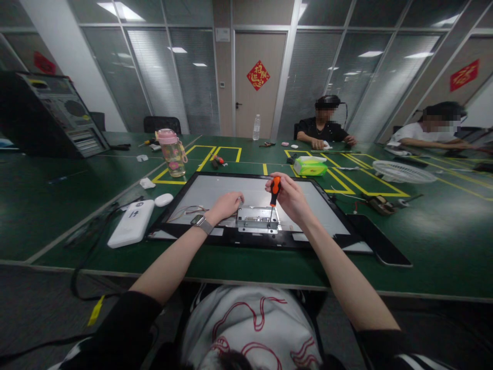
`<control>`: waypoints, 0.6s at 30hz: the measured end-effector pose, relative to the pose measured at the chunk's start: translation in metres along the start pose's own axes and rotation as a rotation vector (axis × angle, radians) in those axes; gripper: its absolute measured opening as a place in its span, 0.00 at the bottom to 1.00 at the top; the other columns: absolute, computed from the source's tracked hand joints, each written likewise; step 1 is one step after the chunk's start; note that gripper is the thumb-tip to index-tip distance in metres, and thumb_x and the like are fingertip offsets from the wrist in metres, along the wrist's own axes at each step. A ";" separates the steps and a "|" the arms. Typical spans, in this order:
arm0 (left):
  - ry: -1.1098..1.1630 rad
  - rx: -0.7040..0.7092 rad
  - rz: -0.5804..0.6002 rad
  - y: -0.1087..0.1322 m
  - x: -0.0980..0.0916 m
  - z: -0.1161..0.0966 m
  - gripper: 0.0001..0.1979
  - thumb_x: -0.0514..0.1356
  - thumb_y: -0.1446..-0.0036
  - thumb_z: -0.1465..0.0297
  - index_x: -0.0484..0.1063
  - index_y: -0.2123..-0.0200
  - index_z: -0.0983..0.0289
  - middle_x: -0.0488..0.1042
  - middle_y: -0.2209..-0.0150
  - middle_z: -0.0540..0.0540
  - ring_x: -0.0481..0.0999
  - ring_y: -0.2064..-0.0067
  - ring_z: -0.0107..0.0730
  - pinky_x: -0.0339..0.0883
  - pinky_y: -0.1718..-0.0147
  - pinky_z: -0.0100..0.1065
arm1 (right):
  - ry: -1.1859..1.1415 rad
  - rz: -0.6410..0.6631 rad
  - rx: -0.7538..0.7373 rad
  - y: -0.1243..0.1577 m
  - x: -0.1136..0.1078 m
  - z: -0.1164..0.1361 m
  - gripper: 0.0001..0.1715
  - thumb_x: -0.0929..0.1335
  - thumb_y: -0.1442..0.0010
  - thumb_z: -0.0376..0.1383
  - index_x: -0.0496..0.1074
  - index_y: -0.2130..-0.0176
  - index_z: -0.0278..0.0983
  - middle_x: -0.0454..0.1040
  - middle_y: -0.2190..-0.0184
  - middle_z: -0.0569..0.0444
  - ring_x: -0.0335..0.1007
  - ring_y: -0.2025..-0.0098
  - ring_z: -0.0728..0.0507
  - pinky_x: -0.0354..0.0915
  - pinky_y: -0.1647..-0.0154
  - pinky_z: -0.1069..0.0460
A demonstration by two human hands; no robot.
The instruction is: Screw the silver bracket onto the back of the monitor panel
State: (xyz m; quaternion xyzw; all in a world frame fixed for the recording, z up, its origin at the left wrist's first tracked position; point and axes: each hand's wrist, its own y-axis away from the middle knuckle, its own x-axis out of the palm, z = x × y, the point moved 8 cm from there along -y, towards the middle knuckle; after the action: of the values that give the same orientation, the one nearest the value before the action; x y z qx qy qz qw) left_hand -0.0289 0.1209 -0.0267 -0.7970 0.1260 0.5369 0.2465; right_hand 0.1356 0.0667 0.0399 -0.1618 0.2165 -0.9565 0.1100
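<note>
A flat monitor panel [331,216] with a black frame lies face down on the green table, its silver back up. A small metal bracket plate [257,218] sits at its near middle. My right hand [290,198] is closed around an orange-and-black screwdriver [275,189], held upright with its tip on the bracket's right side. My left hand [225,204], with a watch on the wrist, rests on the panel just left of the bracket, fingers curled down; thin wires [188,210] lie beside it.
A white box [131,223] and a white mouse-like object [164,199] lie left of the panel. A pink-lidded bottle [172,152], green tissue pack [310,166], white fan [403,171], dark phone [379,245] and computer case [57,115] stand around. Two people sit at the far side.
</note>
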 end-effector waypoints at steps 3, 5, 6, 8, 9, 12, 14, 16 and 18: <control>-0.002 -0.001 -0.002 0.000 0.001 0.001 0.15 0.49 0.38 0.74 0.75 0.59 0.63 0.78 0.60 0.58 0.76 0.58 0.37 0.68 0.56 0.35 | -0.010 -0.028 -0.020 -0.001 -0.003 0.002 0.15 0.71 0.46 0.50 0.73 0.66 0.42 0.73 0.69 0.56 0.70 0.65 0.46 0.68 0.53 0.46; 0.002 0.000 -0.001 0.000 0.001 0.001 0.15 0.49 0.38 0.74 0.75 0.59 0.64 0.78 0.60 0.58 0.76 0.58 0.38 0.68 0.57 0.35 | -0.010 -0.043 -0.036 -0.001 -0.005 0.003 0.16 0.73 0.49 0.50 0.71 0.70 0.42 0.72 0.69 0.57 0.68 0.66 0.47 0.68 0.52 0.47; 0.004 0.001 0.000 0.000 0.000 0.000 0.15 0.48 0.38 0.74 0.75 0.59 0.64 0.78 0.60 0.58 0.76 0.58 0.38 0.68 0.57 0.35 | -0.008 -0.045 -0.032 -0.001 -0.006 0.003 0.16 0.74 0.50 0.50 0.71 0.70 0.42 0.71 0.70 0.57 0.68 0.67 0.47 0.68 0.53 0.47; 0.004 0.004 -0.002 0.000 0.000 0.000 0.15 0.48 0.38 0.74 0.75 0.59 0.64 0.78 0.60 0.58 0.76 0.59 0.39 0.68 0.57 0.36 | -0.012 -0.034 -0.001 -0.001 -0.005 0.000 0.17 0.73 0.49 0.51 0.72 0.68 0.43 0.71 0.72 0.57 0.68 0.69 0.47 0.69 0.55 0.46; 0.004 0.004 -0.004 0.000 0.000 0.000 0.15 0.48 0.38 0.74 0.75 0.59 0.63 0.78 0.60 0.58 0.76 0.59 0.39 0.68 0.57 0.36 | -0.021 -0.022 0.015 0.000 -0.004 -0.002 0.17 0.72 0.48 0.51 0.72 0.66 0.43 0.71 0.73 0.58 0.68 0.71 0.47 0.69 0.56 0.46; 0.007 -0.001 -0.003 0.000 0.000 0.000 0.15 0.48 0.38 0.74 0.75 0.59 0.63 0.78 0.60 0.57 0.76 0.59 0.38 0.68 0.57 0.35 | -0.055 0.014 0.031 0.001 0.002 -0.003 0.16 0.71 0.45 0.50 0.72 0.63 0.43 0.71 0.74 0.58 0.67 0.73 0.48 0.69 0.57 0.46; 0.008 -0.002 0.003 0.000 0.000 0.000 0.15 0.48 0.38 0.74 0.75 0.59 0.63 0.78 0.60 0.57 0.76 0.59 0.38 0.68 0.57 0.35 | -0.072 0.029 0.027 0.002 0.005 -0.002 0.15 0.70 0.45 0.50 0.72 0.65 0.42 0.71 0.75 0.58 0.67 0.74 0.49 0.69 0.56 0.46; 0.004 -0.003 0.005 0.000 0.000 0.000 0.15 0.48 0.38 0.74 0.75 0.59 0.63 0.78 0.60 0.57 0.76 0.60 0.38 0.68 0.58 0.35 | -0.086 0.040 0.017 0.002 0.007 0.000 0.16 0.71 0.45 0.51 0.71 0.67 0.42 0.70 0.75 0.59 0.66 0.73 0.49 0.69 0.55 0.46; -0.002 -0.002 0.005 0.001 0.000 -0.001 0.15 0.48 0.38 0.74 0.75 0.59 0.63 0.78 0.60 0.58 0.76 0.59 0.38 0.68 0.58 0.35 | -0.098 0.039 -0.004 0.003 0.006 0.003 0.17 0.73 0.48 0.50 0.71 0.71 0.42 0.69 0.74 0.59 0.67 0.71 0.49 0.68 0.53 0.46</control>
State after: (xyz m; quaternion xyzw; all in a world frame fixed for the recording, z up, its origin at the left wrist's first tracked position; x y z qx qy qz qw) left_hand -0.0290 0.1199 -0.0263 -0.7964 0.1272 0.5385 0.2444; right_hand 0.1313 0.0615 0.0428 -0.2045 0.2160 -0.9446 0.1390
